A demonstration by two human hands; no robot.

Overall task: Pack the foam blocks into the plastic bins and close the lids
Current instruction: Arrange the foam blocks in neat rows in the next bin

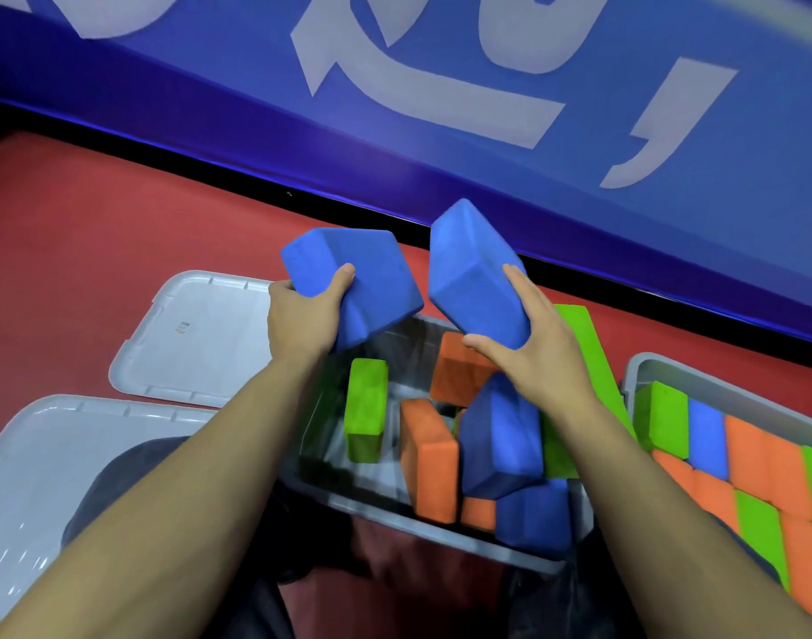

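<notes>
Two lids (48, 477) lie near left. Left hand (302, 322) grips one blue block (353, 288); right hand (528, 348) grips another (473, 274), above two bins (441, 528).

Red floor (95, 223), two grey lids (196, 334) (39, 477) lying flat at left, two grey bins (441, 523) (699, 375) beside them holding foam blocks

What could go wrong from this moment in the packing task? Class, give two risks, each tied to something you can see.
1. The blocks in the middle bin lie jumbled and tilted, like the leaning dark blue block; adding the two blue blocks held by the left hand and right hand may leave the pile too high for a lid.
2. Each hand grips its block near one end only, so one might slip.
</notes>
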